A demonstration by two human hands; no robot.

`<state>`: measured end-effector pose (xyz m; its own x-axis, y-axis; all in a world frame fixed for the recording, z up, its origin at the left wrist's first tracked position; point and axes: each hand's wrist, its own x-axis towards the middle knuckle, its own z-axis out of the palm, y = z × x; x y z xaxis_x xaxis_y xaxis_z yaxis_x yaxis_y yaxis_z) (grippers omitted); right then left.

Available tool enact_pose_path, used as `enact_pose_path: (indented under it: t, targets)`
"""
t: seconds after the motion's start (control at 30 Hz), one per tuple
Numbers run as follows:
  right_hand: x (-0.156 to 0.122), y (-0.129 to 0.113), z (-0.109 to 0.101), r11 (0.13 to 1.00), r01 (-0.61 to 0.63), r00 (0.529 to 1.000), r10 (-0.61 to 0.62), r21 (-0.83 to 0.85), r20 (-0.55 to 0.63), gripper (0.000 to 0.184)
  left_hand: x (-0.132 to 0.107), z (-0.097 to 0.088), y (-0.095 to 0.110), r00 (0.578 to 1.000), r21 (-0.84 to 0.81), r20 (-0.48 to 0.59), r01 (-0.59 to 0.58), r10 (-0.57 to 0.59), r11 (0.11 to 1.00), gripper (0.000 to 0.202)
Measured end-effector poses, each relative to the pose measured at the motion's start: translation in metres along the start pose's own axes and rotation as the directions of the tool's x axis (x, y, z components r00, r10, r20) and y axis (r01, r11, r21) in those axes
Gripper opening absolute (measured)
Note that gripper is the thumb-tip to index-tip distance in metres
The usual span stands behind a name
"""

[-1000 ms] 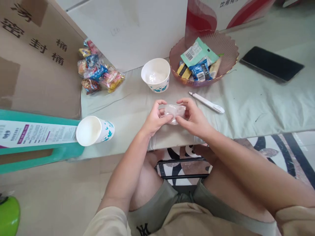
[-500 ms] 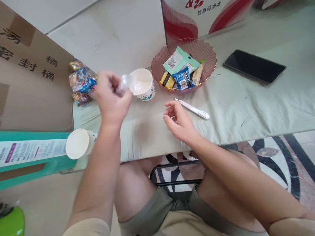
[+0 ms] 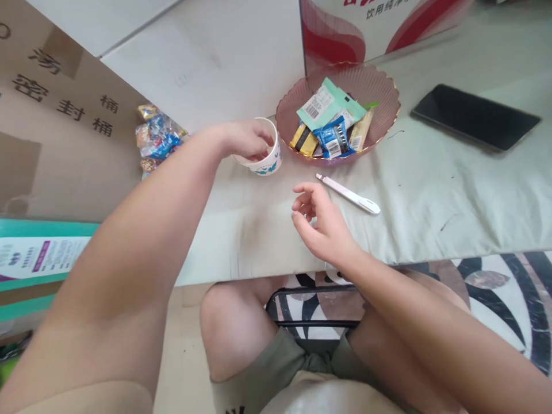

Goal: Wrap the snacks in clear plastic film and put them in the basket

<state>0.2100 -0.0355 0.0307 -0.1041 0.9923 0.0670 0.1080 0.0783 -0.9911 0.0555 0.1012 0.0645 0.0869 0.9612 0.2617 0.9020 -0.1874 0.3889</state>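
My left hand (image 3: 248, 139) reaches down into a white paper cup (image 3: 268, 164) with a blue-green leaf print. Its fingers are bent inward below the rim, and their tips and anything between them are hidden. My right hand (image 3: 317, 221) hovers at or rests on the cloth with loosely curved, parted fingers and nothing in them. Just beyond it lies a slim white pen-like tool (image 3: 349, 194) with a small metal tip. Behind that stands a pink ribbed bowl (image 3: 386, 98) holding several wrapped snacks, among them a mint-green packet (image 3: 321, 106) and a blue one (image 3: 333, 138).
A clear bag of wrapped sweets (image 3: 157, 138) sits left of the cup, against a brown carton (image 3: 64, 161). A black phone (image 3: 474, 118) lies on the right. A red-and-white box (image 3: 334, 37) stands behind the bowl. Pale cloth (image 3: 422, 195) covers the surface.
My left hand, which held crumpled clear plastic beside the cup, has moved right and down into it. The plastic is out of sight. My right hand stays nearly still. The view has shifted slightly.
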Motion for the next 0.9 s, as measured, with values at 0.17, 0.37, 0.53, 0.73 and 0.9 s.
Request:
enact_pose_path:
  t: [0.17,0.37,0.53,0.73,0.9]
  targets:
    - [-0.001,0.002,0.005,1.000,-0.003,1.000,0.003,-0.022,-0.003,0.033,0.032,-0.062,-0.042,0.989,0.021,-0.100,0.110,-0.107,0.994,0.036]
    - [0.003,0.005,0.018,0.999,-0.013,0.999,0.014,-0.043,0.029,0.033,0.066,-0.106,-0.147,0.938,0.159,-0.174,0.327,-0.300,0.931,0.047]
    - [0.008,0.007,0.027,0.997,-0.031,0.998,0.035,-0.071,0.056,0.033,0.053,-0.098,-0.188,0.944,0.185,0.046,0.312,-0.325,0.932,0.074]
    - [0.009,0.010,0.027,0.994,-0.030,0.997,0.036,-0.109,0.063,0.032,0.067,-0.094,-0.203,0.894,0.224,-0.009,0.438,-0.447,0.871,0.086]
    - [0.011,0.009,0.027,0.993,-0.022,0.997,0.030,-0.114,0.065,0.029,0.070,-0.098,-0.218,0.895,0.298,-0.017,0.429,-0.445,0.853,0.038]
